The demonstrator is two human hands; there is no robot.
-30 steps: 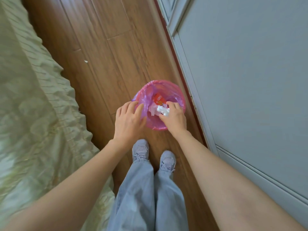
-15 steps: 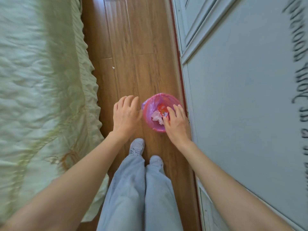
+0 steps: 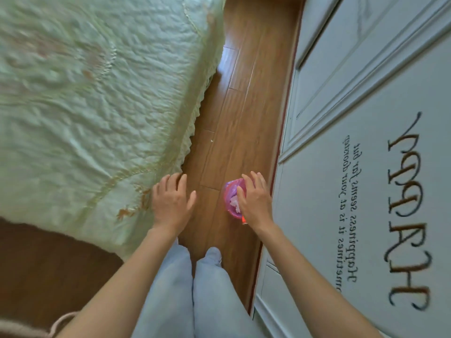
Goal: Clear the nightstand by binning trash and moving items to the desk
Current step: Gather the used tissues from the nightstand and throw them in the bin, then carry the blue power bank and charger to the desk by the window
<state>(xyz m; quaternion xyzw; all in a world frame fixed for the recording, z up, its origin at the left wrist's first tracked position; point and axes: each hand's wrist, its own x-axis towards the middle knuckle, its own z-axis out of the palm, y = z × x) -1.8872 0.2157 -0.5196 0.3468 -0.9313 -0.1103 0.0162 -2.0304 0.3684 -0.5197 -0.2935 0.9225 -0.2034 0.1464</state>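
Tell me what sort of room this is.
Most likely a bedroom: a bed with a pale green quilted bedspread, wood floor, a small pink-lined trash bin by a lettered wall.

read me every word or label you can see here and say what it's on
"HAPPY": large brown letters, sideways on the wall panel, slightly blurred.
"Happiness seems far but": small black script beside it, same panel.
"...metimes it is at your door forever": second small line. Its start is hidden, probably "sometimes", and the last word is blurred, so that reading is unsure.
Bin: no readable print.
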